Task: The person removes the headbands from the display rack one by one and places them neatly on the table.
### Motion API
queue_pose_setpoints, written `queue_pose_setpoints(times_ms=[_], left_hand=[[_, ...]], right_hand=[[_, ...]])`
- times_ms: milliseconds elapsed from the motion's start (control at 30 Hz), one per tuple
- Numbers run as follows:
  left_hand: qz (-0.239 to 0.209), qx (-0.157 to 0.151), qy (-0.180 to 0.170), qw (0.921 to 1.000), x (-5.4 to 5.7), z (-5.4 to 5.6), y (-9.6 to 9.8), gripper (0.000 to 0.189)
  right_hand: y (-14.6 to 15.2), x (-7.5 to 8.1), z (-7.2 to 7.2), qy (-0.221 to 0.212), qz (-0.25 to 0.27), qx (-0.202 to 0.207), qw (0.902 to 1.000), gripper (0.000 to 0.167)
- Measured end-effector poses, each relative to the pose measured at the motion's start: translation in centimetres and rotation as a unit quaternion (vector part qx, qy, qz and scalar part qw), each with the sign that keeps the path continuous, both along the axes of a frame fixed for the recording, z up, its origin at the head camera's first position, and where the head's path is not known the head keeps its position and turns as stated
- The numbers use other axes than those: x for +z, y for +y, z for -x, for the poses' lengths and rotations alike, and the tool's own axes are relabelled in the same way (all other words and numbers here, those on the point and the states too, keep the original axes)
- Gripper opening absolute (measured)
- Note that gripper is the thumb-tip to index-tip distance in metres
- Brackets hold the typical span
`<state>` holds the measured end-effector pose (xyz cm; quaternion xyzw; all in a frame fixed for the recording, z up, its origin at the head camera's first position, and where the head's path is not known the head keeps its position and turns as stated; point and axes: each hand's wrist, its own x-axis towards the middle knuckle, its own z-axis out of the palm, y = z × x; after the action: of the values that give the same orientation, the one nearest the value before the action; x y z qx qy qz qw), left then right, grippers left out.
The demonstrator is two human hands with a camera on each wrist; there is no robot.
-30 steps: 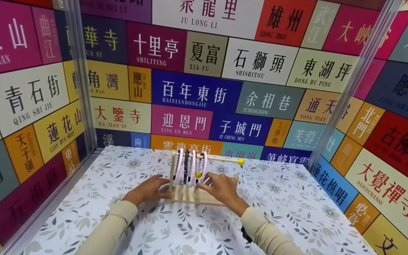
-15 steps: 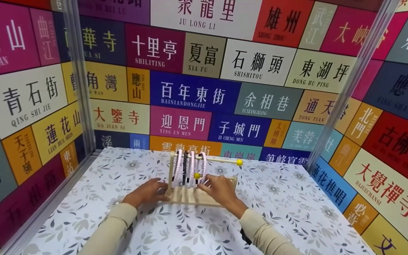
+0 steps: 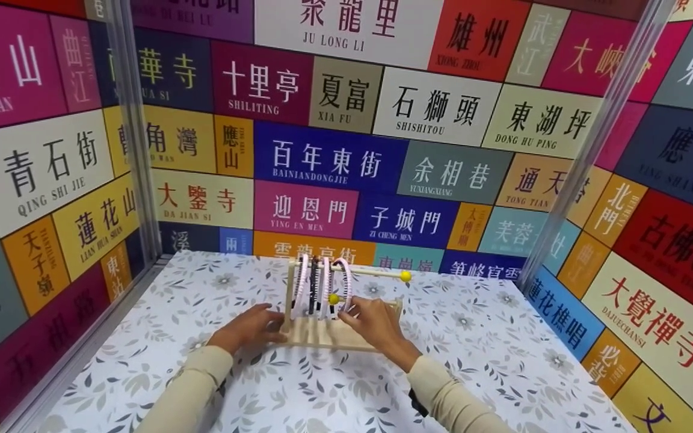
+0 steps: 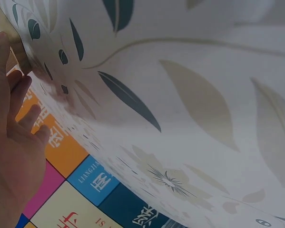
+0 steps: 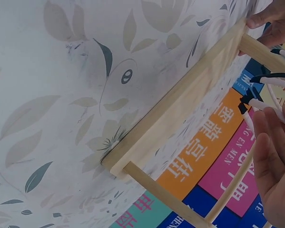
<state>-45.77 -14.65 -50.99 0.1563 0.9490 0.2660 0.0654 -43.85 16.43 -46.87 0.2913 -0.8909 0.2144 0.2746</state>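
A pale wooden rack point(image 3: 334, 335) stands on the table, its rods ending in yellow balls point(image 3: 405, 276). Several toothed headbands hang there: pink ones plus a black one point(image 3: 313, 294). My left hand point(image 3: 249, 328) holds the left end of the rack's base, thumb and fingers on either side in the right wrist view. With fingertips, my right hand point(image 3: 376, 328) pinches the lower end of the rightmost pink headband point(image 3: 346, 278). Dark headband tips point(image 5: 249, 97) show beside the right fingers in the right wrist view. The left wrist view catches only the end of the wooden base point(image 4: 19, 54).
A white cloth with grey leaves point(image 3: 491, 361) covers the table. Colourful sign-printed panels point(image 3: 328, 150) enclose its back and sides, with metal posts point(image 3: 139, 132) at the corners.
The rightmost pink headband has tilted, its top leaning left and lower end shifting slightly right with my right fingers. My left hand stays at the rack's base.
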Motion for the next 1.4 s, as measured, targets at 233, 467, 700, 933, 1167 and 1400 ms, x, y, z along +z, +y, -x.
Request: queue_pose_setpoints(times_ms=[233,467,700,933,1167,1400], left_hand=[[-0.011,0.000,-0.005,0.9999,-0.1,-0.3,-0.1,0.057],[0.002,-0.018,0.021,0.9996,-0.5,0.4,-0.1,0.057],[0.004,-0.010,0.007,0.9999,-0.4,0.5,0.2,0.060],[0.011,-0.001,-0.003,0.9999,-0.6,0.9,0.3,0.061],[0.014,0.006,-0.012,0.9998,-0.6,1.0,0.4,0.060],[0.036,-0.014,0.023,0.9990,-0.6,0.9,0.2,0.056]], right_hand=[[0.0,0.2,-0.2,-0.002,0.010,0.005,0.9999,0.012],[0.3,0.7,-0.2,-0.003,0.024,0.003,0.9997,0.011],[0.7,1.2,-0.2,-0.003,0.025,-0.007,0.9996,0.011],[1.3,1.9,-0.2,-0.016,0.032,-0.007,0.9993,0.013],[2.0,2.3,-0.2,-0.011,0.044,-0.010,0.9989,0.014],[2.4,2.8,-0.3,-0.023,0.046,-0.021,0.9985,0.013]])
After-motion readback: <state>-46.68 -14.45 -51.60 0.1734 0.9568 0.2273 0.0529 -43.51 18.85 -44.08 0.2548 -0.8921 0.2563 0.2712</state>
